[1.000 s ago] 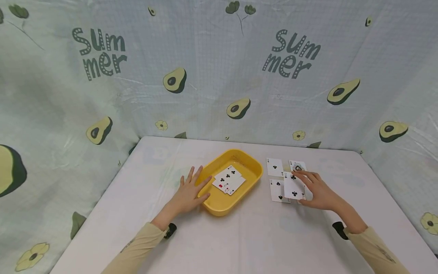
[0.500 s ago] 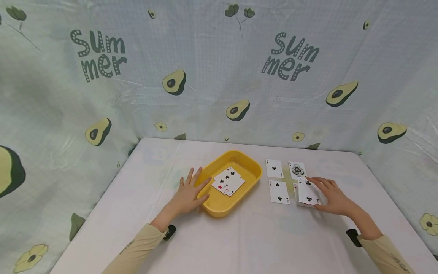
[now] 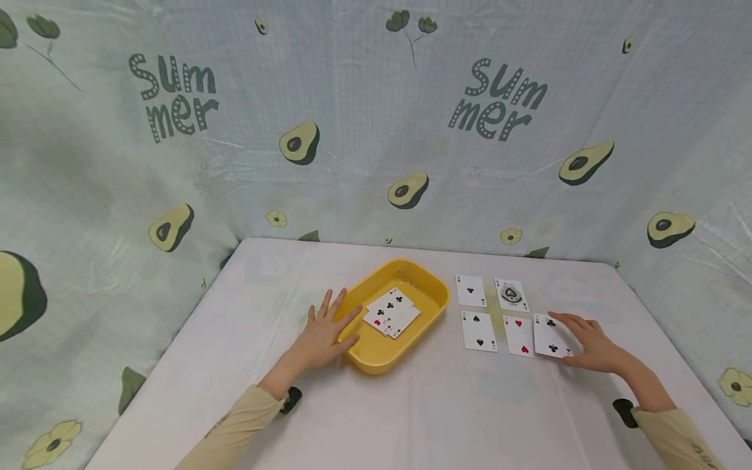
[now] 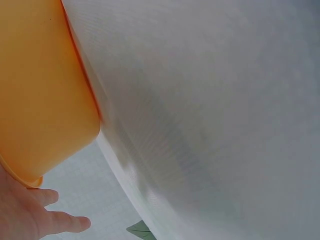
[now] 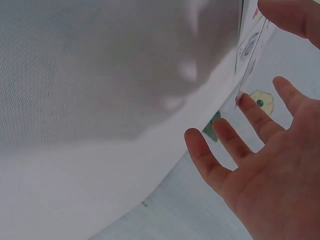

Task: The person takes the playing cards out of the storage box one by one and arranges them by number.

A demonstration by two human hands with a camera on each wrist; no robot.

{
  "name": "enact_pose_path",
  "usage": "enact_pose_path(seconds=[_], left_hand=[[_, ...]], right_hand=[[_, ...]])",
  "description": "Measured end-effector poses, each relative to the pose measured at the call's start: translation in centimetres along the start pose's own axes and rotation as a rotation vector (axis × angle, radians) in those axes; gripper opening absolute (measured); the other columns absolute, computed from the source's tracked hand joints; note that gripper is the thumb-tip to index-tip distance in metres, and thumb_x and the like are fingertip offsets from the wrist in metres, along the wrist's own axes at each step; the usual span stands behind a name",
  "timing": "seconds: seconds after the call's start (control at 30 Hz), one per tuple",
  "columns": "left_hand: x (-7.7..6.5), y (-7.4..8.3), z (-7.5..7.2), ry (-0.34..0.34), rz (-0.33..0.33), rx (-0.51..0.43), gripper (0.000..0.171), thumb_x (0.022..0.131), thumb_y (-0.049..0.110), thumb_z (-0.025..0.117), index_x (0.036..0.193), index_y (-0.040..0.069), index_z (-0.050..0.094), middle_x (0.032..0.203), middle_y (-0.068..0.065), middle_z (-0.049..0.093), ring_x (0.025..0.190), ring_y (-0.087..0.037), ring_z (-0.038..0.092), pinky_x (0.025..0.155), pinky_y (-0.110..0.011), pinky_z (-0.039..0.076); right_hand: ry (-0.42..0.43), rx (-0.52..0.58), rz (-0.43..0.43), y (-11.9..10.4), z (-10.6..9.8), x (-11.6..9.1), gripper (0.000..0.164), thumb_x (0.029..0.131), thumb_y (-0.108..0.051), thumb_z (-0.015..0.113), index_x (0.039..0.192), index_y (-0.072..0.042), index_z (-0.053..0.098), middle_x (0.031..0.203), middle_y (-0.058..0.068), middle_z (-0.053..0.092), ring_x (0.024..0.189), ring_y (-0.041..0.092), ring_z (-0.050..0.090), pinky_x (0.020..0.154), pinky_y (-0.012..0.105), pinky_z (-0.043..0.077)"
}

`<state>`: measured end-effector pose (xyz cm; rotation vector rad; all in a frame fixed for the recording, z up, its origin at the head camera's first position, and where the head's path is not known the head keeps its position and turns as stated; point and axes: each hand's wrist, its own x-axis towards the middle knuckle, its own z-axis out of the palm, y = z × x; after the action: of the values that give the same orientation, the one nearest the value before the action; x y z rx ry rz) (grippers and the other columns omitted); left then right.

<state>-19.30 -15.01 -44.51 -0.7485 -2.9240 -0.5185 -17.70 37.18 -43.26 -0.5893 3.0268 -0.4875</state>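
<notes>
My right hand (image 3: 596,346) pinches a two of clubs (image 3: 551,336) by its edges, thumb at the near end and fingers at the far end. That card lies just right of a two of hearts (image 3: 517,336), overlapping its edge in the head view. Left of the hearts is a two of spades (image 3: 478,331). Behind them lie an ace of clubs (image 3: 470,290) and an ace of spades (image 3: 510,295). My left hand (image 3: 317,336) rests with fingers spread on the left rim of a yellow tray (image 3: 376,352). In the right wrist view the fingers (image 5: 207,157) are spread.
Several overlapping playing cards (image 3: 393,310), with clubs and a red heart showing, lie inside the tray. A white cloth covers the table (image 3: 411,418). Behind it hangs a patterned curtain (image 3: 364,98) with avocados and lettering.
My right hand has carried the two of clubs rightward, from over the cards to beside the two of hearts, which is uncovered now. My left hand and the tray stay put.
</notes>
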Motion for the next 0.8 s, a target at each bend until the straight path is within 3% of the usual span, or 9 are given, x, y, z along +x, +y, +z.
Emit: enact_pose_path(seconds=[0.37,0.63,0.8], left_hand=[[0.0,0.1,0.1,0.0,0.002,0.0,0.054,0.089,0.043,0.046,0.139,0.028,0.031,0.151,-0.013,0.009,0.137,-0.039,0.0,0.097,-0.069,0.014],[-0.1,0.2,-0.1,-0.002,-0.005,-0.004,0.054,0.089,0.043,0.047,0.138,0.027,0.032,0.151,-0.011,0.007,0.137,-0.041,0.003,0.097,-0.069,0.014],[-0.1,0.2,0.0,0.007,0.004,-0.001,0.054,0.089,0.044,0.046,0.139,0.027,0.032,0.151,-0.014,0.01,0.137,-0.041,0.002,0.096,-0.069,0.015]], right_hand=[[-0.031,-0.015,0.034,2.2,-0.2,-0.4,0.082,0.063,-0.015,0.075,0.132,-0.004,0.032,0.128,0.026,0.035,0.112,0.042,0.032,0.085,0.054,0.022],[-0.091,0.001,0.098,2.7,-0.2,-0.3,0.08,0.06,-0.009,0.074,0.129,-0.003,0.033,0.129,0.028,0.033,0.109,0.047,0.03,0.082,0.06,0.028],[-0.117,0.005,0.107,2.7,-0.2,-0.2,0.082,0.059,-0.005,0.073,0.13,-0.002,0.032,0.127,0.029,0.035,0.104,0.046,0.033,0.079,0.058,0.031]])
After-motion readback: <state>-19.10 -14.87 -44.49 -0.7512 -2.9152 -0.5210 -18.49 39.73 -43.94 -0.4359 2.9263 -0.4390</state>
